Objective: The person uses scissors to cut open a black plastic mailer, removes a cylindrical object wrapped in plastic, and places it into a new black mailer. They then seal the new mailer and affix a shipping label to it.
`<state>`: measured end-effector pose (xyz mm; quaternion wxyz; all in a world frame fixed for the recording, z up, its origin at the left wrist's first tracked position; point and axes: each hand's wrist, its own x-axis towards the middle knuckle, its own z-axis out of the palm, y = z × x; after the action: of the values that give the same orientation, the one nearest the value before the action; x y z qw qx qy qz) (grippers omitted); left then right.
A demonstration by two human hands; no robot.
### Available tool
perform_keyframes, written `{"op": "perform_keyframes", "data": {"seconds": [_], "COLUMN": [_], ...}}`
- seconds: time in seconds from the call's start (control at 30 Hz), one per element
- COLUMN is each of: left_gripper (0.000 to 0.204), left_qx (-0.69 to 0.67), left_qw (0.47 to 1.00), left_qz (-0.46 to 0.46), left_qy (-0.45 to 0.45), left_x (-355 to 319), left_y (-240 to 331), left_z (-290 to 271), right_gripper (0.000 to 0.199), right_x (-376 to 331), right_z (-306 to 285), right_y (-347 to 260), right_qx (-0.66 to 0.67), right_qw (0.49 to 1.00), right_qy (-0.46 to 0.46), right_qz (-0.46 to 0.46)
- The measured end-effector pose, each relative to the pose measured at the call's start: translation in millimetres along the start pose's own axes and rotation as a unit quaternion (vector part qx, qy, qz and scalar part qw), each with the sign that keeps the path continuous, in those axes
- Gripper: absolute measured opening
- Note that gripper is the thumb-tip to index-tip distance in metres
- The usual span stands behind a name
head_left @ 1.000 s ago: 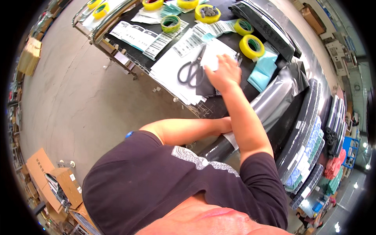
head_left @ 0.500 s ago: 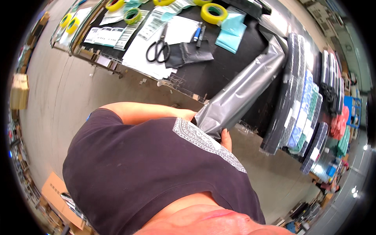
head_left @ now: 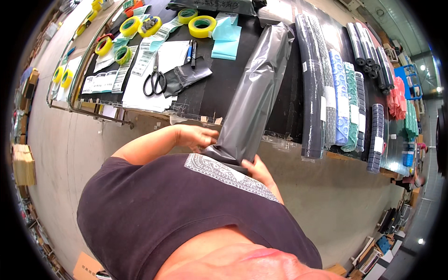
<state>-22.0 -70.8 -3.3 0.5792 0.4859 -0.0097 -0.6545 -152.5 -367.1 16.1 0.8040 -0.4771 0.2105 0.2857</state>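
A long roll wrapped in a grey plastic bag (head_left: 254,98) lies slanted on the black table (head_left: 228,79), with its near end hanging past the table edge against my dark shirt. My left hand (head_left: 198,137) presses on the left side of that near end. My right hand (head_left: 259,170) grips the end from below on the right. The far end of the bag reaches up toward the back of the table.
Black scissors (head_left: 155,80), white paper sheets (head_left: 154,70), pens (head_left: 191,49) and a dark bag scrap (head_left: 184,77) lie at the left. Several yellow tape rolls (head_left: 201,25) sit at the back. Wrapped fabric rolls (head_left: 326,93) lie in a row at the right.
A second ago my right hand was on the papers by the scissors. Both hands have since come back to the near end of the grey-bagged roll, which now lies fully in view.
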Motion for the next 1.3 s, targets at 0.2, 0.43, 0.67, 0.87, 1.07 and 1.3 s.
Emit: {"op": "perform_keyframes", "data": {"seconds": [0.2,0.43,0.67,0.87,1.07,1.3], "left_gripper": [0.086,0.084,0.065,0.034,0.072,0.118], "left_qx": [0.082,0.424,-0.07,-0.168,-0.078,0.011], "left_qw": [0.986,0.905,0.957,0.777,0.798,0.93], "left_qz": [0.041,-0.024,0.244,0.492,0.472,0.172], "left_qy": [0.143,0.0,0.137,0.355,0.366,0.323], "left_x": [51,70,119,159,149,129], "left_y": [4,13,176,376,457,175], "left_z": [51,103,-57,-125,-148,-37], "right_gripper": [0.068,0.082,0.083,0.086,0.065,0.05], "right_x": [24,-35,-82,-61,13,-18], "right_z": [25,-22,-34,-44,-36,-28], "right_y": [8,41,62,93,41,43], "right_qx": [0.137,0.048,0.033,0.018,0.11,0.035], "right_qw": [0.989,0.997,0.996,0.99,0.974,0.995], "right_qy": [0.047,-0.011,0.078,0.13,0.123,0.09], "right_qz": [0.025,-0.064,-0.038,-0.05,-0.152,-0.016]}}
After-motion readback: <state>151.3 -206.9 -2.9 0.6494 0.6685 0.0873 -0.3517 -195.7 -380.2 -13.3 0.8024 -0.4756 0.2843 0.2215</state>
